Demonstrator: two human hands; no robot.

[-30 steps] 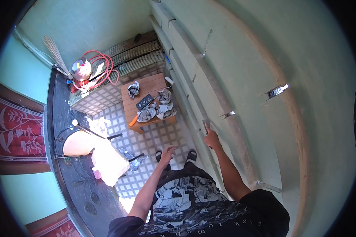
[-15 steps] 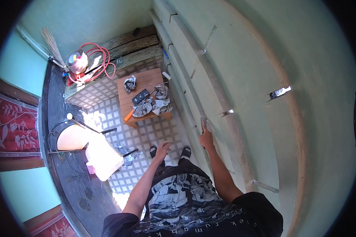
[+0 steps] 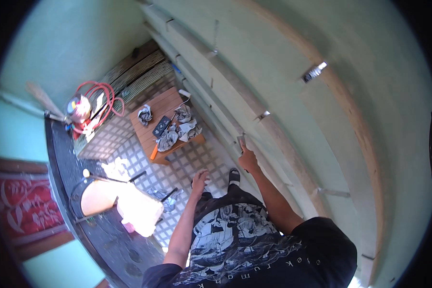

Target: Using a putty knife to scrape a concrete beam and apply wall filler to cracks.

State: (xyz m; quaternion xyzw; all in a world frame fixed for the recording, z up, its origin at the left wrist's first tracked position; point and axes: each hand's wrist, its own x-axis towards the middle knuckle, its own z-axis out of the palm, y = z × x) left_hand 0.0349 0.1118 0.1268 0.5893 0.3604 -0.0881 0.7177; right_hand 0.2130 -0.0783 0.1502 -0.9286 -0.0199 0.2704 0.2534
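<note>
My right hand (image 3: 247, 160) is closed round a putty knife (image 3: 241, 140), its index finger stretched along the tool. The blade is up against the pale green wall (image 3: 273, 86), near one of the long horizontal ledges. In front of my body hangs my left hand (image 3: 201, 180), holding nothing, fingers loosely bent and apart. Ahead stands a small wooden table (image 3: 152, 106). It bears crumpled newspaper (image 3: 167, 141), a black tray-like object (image 3: 162, 126), a tool with an orange handle (image 3: 154, 151) and a small white paint roller (image 3: 184, 93).
A chair (image 3: 98, 198) with a brightly sunlit covering stands at the left on a tiled floor (image 3: 189, 161). Farther off, a slatted bench (image 3: 141, 67) holds a coiled red hose (image 3: 111, 98) beside a round container (image 3: 78, 108). A red patterned curtain (image 3: 29, 206) hangs at the far left.
The view has turned, so the table, chair and wall ledges appear tilted. My right hand still holds the putty knife at the wall; my left hand stays free in front of me.
</note>
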